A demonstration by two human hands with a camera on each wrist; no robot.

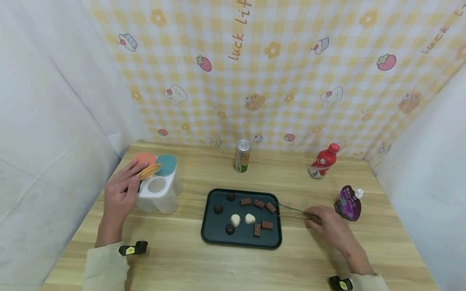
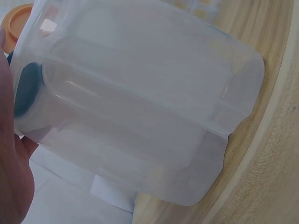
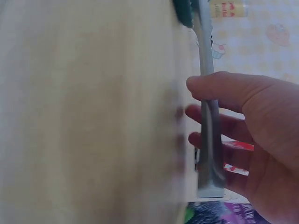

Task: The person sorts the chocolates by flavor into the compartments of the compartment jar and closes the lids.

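Dark green, a tray (image 1: 242,237) of chocolates (image 1: 267,225) lies centrally on the desk (image 1: 182,262); the right hand (image 1: 329,226) grips metal tongs (image 3: 212,149) reaching its right edge. By the left edge, the left hand (image 1: 121,188) pinches a yellow lid (image 1: 150,171) above a translucent container (image 1: 167,205). A red bottle (image 1: 323,161) stands toward the far right corner, a can (image 1: 242,157) near the far edge.

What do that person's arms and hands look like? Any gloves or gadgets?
The left hand and right hand wear no gloves. The left sleeve and right sleeve are pale beige. The left wrist camera and right wrist camera are black, each with a yellow label.
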